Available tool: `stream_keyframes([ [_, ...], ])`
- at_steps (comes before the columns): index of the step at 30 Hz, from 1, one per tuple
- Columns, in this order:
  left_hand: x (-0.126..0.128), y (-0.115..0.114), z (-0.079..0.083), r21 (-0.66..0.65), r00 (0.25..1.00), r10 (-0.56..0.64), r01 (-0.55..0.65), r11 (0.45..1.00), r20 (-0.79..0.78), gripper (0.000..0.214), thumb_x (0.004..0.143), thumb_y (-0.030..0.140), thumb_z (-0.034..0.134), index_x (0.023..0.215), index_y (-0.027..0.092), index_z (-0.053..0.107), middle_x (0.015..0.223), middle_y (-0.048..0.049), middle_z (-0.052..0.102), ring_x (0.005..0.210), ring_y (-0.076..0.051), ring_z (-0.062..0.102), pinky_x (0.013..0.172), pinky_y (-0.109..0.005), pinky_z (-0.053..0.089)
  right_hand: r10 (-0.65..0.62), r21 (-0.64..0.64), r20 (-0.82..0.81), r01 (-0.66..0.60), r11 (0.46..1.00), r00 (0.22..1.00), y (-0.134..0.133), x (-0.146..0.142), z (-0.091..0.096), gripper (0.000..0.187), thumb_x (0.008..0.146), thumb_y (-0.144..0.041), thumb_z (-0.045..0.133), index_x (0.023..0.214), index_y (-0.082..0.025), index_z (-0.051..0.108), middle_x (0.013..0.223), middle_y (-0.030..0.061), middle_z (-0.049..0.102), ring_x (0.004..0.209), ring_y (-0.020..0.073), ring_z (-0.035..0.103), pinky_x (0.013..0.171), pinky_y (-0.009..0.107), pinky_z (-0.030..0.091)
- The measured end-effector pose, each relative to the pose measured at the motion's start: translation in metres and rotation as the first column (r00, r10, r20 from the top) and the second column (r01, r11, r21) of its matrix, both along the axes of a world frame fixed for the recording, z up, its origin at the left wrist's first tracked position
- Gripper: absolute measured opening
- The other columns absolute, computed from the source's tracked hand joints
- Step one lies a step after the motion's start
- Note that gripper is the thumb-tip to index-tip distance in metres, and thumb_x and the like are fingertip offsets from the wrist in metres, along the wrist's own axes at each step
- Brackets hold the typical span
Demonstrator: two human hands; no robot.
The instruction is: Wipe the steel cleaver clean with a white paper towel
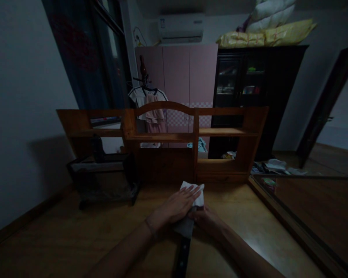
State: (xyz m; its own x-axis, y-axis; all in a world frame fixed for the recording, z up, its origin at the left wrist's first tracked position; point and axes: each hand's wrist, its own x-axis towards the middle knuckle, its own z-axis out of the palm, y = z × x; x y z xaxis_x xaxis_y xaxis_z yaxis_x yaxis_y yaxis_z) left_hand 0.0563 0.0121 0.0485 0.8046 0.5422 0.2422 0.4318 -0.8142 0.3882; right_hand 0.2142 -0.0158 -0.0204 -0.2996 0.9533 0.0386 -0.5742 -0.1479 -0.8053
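Observation:
My left hand [178, 204] lies flat with its fingers stretched out over a white cloth or tissue [199, 199]. Close beside it, my right hand [207, 219] is closed, its fingers bent in by the lower edge of the cloth. A small dark reddish patch [200, 208] shows at those fingers; what it belongs to is unclear. Below both hands is a cleaver [185, 227], its broad grey blade partly covered by the left hand. The black riveted handle [182, 255] points back toward me.
Under the hands is a pale wooden surface [150, 247]. A wooden shelf unit [159, 137] stands along its far edge, with a dark glass-sided tank [101, 177] at the left. A raised wooden edge [278, 216] runs down the right. Wardrobes [176, 73] stand behind.

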Motion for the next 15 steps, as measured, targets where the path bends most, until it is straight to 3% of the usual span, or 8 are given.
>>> stream_keyframes([
  [7, -0.019, 0.006, -0.008, 0.008, 0.998, 0.048, -0.049, 0.999, 0.036, 0.049, 0.102, 0.03, 0.024, 0.15, 0.028, 0.026, 0.158, 0.0037, 0.021, 0.145, -0.014, 0.02, 0.12, -0.032, 0.013, 0.019, 0.039, -0.061, -0.017, 0.999, 0.998, 0.001, 0.002, -0.001, 0.07, 0.054, 0.002, 0.069, 0.115, -0.028, 0.054, 0.105, -0.0008, 0.069, 0.092, 0.0173, 0.065, 0.077, 0.028, 0.05],
  [11, -0.03, 0.012, -0.011, -0.025, 0.993, 0.091, -0.089, 0.996, 0.076, 0.049, 0.102, 0.031, 0.022, 0.15, 0.026, 0.026, 0.158, 0.0035, 0.021, 0.145, -0.013, 0.02, 0.12, -0.031, 0.013, 0.027, 0.012, -0.041, -0.026, 1.0, 0.999, 0.0, 0.003, 0.002, 0.069, 0.054, 0.0, 0.07, 0.114, -0.028, 0.053, 0.091, -0.0034, 0.069, 0.085, 0.0164, 0.066, 0.077, 0.029, 0.051],
  [15, -0.014, 0.013, -0.013, -0.062, 0.992, 0.059, -0.053, 0.997, 0.111, 0.049, 0.102, 0.032, 0.021, 0.15, 0.025, 0.028, 0.158, 0.0027, 0.02, 0.145, -0.014, 0.018, 0.12, -0.032, 0.013, 0.008, 0.013, -0.028, -0.007, 1.0, 1.0, 0.0, 0.003, 0.0, 0.06, 0.054, 0.0, 0.071, 0.107, -0.026, 0.058, 0.083, -0.004, 0.067, 0.081, 0.0163, 0.066, 0.079, 0.03, 0.051],
])
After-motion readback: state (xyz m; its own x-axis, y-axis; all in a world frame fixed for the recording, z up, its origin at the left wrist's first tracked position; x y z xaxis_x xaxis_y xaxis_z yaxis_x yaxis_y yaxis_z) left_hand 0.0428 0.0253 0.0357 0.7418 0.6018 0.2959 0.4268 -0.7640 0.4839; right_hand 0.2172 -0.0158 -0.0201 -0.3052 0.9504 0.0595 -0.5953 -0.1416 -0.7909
